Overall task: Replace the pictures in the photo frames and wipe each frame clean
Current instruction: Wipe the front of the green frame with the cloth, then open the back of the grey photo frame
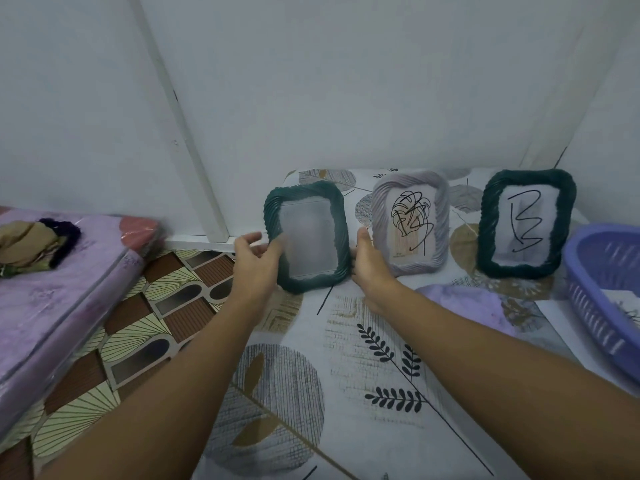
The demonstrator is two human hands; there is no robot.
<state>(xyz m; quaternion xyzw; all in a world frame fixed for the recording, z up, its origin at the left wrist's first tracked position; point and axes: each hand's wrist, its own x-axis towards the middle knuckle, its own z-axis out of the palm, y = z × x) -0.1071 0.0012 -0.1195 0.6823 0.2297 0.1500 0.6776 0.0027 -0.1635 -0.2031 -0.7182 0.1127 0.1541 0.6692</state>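
Table (346, 393) with leaf-print cover; its left edge drops to patterned floor (145, 327) at 9 o'clock, wall close behind at 12. Open cover toward 6.

Three frames stand along the back. Left green frame (306, 237), ribbed rim, pane blank and frosted, tilted slightly. Left hand (254, 261) grips its left edge, thumb on the pane; right hand (369, 263) holds its right edge, fingers hidden behind. Grey frame (410, 223) just beside at 3 o'clock shows a leaf drawing; right green frame (526, 225) shows a scrawl. Purple basket (602, 292) at the far right edge.
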